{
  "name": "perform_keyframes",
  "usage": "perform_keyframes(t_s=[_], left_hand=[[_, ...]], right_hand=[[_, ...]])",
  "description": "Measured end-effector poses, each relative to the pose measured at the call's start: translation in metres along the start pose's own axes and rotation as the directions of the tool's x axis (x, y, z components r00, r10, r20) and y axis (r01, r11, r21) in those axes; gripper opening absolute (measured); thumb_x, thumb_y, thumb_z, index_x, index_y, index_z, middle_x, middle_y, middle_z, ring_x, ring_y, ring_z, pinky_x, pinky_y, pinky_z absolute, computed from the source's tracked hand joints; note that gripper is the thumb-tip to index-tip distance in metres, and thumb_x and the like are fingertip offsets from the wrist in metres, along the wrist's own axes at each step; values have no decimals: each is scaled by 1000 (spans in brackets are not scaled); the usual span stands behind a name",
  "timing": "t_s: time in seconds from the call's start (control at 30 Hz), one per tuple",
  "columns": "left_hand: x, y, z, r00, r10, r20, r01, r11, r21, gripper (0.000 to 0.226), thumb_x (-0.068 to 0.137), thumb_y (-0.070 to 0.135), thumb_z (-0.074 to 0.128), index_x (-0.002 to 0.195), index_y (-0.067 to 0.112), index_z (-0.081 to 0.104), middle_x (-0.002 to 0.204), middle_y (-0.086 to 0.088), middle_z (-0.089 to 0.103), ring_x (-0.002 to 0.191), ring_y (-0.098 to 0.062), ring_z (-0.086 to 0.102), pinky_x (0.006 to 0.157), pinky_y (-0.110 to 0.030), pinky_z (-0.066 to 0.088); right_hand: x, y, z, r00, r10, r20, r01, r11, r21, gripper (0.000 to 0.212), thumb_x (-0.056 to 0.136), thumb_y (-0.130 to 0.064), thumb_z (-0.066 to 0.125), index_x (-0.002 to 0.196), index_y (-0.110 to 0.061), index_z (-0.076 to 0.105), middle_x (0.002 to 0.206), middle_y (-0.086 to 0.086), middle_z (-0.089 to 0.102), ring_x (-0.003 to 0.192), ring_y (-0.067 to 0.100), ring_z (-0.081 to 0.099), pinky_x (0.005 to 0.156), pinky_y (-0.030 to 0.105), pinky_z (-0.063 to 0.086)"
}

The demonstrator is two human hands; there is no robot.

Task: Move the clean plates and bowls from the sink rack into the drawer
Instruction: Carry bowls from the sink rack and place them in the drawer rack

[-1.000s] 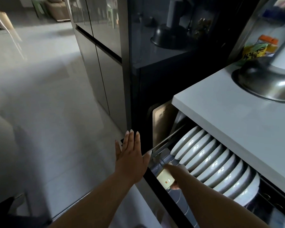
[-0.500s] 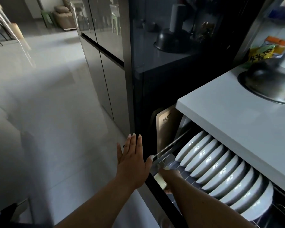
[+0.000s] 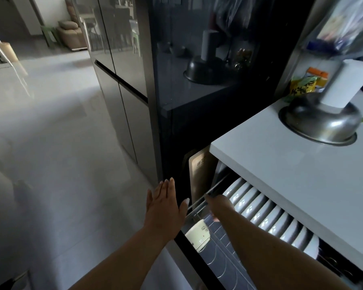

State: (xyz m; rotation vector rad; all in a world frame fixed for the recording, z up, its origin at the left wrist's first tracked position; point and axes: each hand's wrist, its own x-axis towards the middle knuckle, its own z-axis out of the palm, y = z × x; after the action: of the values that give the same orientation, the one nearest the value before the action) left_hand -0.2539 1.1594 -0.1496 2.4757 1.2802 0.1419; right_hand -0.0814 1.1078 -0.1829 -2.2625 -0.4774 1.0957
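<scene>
Drawer (image 3: 199,251) loading, bowl placement step.
Left hand (image 3: 166,208) flat, fingers straight, braces the drawer front; right hand (image 3: 217,204) is inside by the plates (image 3: 266,214), its grip not discernible; bowl (image 3: 198,233) sits in the front rack. Next, probably: withdraw.

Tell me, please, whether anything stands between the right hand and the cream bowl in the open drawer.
Nothing visible does. The right hand is just above the cream bowl inside the drawer; the white plates stand beyond it, and the left hand is outside.

2 bare forearms, no sleeves; long pale nails on left grip (image 3: 166,208)
</scene>
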Motion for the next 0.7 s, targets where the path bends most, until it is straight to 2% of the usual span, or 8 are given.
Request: perform_keyframes(t_s=[0.17, 0.23, 0.27, 0.37, 0.43, 0.53, 0.63, 0.7], left_hand=[[5, 25, -31, 998, 28, -53, -32, 996, -81, 69, 99, 51, 29, 154, 14, 10, 158, -8, 24, 146, -21, 20, 121, -41, 9], [4, 38, -42, 999, 29, -45, -33, 996, -86, 69, 99, 51, 30, 153, 13, 12, 156, -8, 29, 144, -23, 26, 121, -43, 13], [2, 46, -47, 999, 29, -35, -32, 996, -80, 69, 99, 51, 30, 153, 13, 13, 156, -8, 31, 143, -23, 28, 120, -44, 15], [-8, 70, -63, 999, 46, -29, -48, 995, -84, 68, 99, 50, 32, 153, 15, 13, 153, -8, 35, 140, -24, 32, 118, -46, 20], [-18, 83, -72, 997, 70, -43, -74, 993, -88, 67, 99, 49, 35, 153, 15, 14, 152, -8, 37, 139, -24, 34, 118, -46, 19], [-35, 101, -78, 992, 115, -59, -119, 991, -61, 67, 99, 47, 37, 152, 13, 16, 150, -9, 39, 139, -25, 35, 119, -46, 15], [-59, 130, -81, 981, 186, -52, -189, 980, -65, 68, 98, 46, 37, 153, 14, 14, 153, -10, 34, 139, -27, 33, 118, -44, 18], [-75, 155, -81, 968, 248, -48, -251, 965, -74, 69, 98, 45, 38, 154, 14, 11, 156, -12, 29, 141, -29, 29, 117, -44, 21]], right_hand=[[-33, -39, -45, 962, -251, -103, 247, 968, -53, 30, 95, -35, 49, 76, -13, 58, 64, -1, 55, 65, 16, 58, 70, 34, 51], [-51, -46, -63, 932, -324, -165, 314, 946, -85, 37, 95, -35, 49, 64, -16, 51, 58, -1, 52, 56, 13, 54, 56, 27, 45], [-62, -48, -71, 916, -354, -188, 339, 935, -105, 36, 95, -36, 50, 64, -17, 50, 57, -1, 50, 53, 11, 50, 51, 24, 40], [-86, -43, -94, 876, -407, -258, 390, 913, -117, 23, 94, -40, 52, 90, -18, 58, 71, -3, 56, 62, 8, 52, 57, 23, 40], [-104, -39, -107, 855, -425, -297, 409, 905, -117, 24, 94, -39, 52, 103, -17, 58, 82, -3, 59, 67, 5, 52, 58, 21, 40], [-135, -26, -124, 826, -424, -371, 414, 904, -110, 28, 93, -42, 52, 106, -18, 59, 87, -2, 63, 70, 8, 57, 59, 22, 42], [-170, -4, -152, 794, -386, -470, 391, 916, -92, 34, 91, -45, 52, 108, -17, 59, 91, -1, 65, 81, 15, 60, 72, 27, 45], [-196, 13, -173, 753, -383, -535, 387, 916, -111, 35, 92, -45, 52, 109, -16, 59, 93, -2, 63, 83, 14, 57, 75, 26, 43]])
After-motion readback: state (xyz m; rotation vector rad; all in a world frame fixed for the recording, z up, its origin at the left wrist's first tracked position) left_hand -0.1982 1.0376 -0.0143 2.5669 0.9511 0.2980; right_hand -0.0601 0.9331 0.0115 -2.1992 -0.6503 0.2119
